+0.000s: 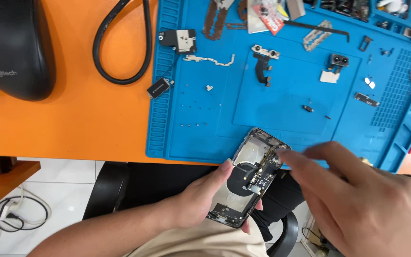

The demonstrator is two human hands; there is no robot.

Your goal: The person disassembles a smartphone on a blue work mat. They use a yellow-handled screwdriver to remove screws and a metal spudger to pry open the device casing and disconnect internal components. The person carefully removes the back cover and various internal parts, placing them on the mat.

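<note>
Bare metal and black ribbon show inside the opened phone housing [250, 178], which the person's left hand [200, 200] cradles from beneath, thumb laid along the near long edge and fingertips curled up round the far one, so the shell sits tilted over the lap, its top corner just over the front edge of the desk [72, 119]. The right hand [357, 200] comes in from the right, blurred, with its forefinger stretched out and its tip at the upper corner of the housing; the other fingers hang loosely bent, and I cannot tell whether anything tiny is pinched between them. To my eye the shell is light and stiff but thin-walled, with a round black coil and a flat cable exposed in its middle, so it looks fragile there and best gripped by the rim, as the left hand does now, not by the inner parts. Past the hands lies a blue silicone work mat [286, 100], scattered with small removed pieces: a black flex cable with sensors [264, 62], a twin camera module [337, 62], a slim metal bracket [210, 60], a speaker block [179, 40], a small black square module [161, 88] and a sprinkle of tiny screws [189, 107]. Left of the mat, on the orange desk, a black cable loop [120, 47] curls beside a black computer mouse [13, 45]. Below the desk edge I see a black chair [115, 190] and white floor tiles with loose wires [20, 209].
</note>
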